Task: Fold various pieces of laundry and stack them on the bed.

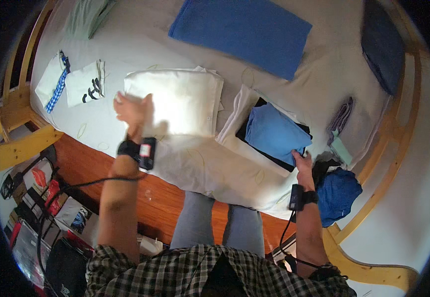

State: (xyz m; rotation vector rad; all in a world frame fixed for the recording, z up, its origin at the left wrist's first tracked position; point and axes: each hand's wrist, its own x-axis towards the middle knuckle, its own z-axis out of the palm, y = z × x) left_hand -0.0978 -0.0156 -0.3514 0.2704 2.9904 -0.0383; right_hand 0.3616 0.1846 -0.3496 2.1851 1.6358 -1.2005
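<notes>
Right hand (302, 164) at the corner of the light blue cloth (274, 126), left hand (134, 111) loose

I see my right fingertips meeting the cloth's near-right corner, where the grip is partly hidden: pinching or just touching, I can't tell. My left fingers are blurred but spread apart, overlapping the left edge of the white folded stack (185, 101); contact there, I can't make out.

Under the light blue cloth, 1 black cloth (242, 132) shows only its margins, with white fabric (230, 119) below. Pale sheet (187, 161) runs between the 2 piles and along the bed's near edge. Right of my wrist, a dark blue bundle (341, 195) crowds the wooden rail (368, 200). Farther out, the big blue cloth (247, 37) and green cloth (87, 19) are cut off up top.
</notes>
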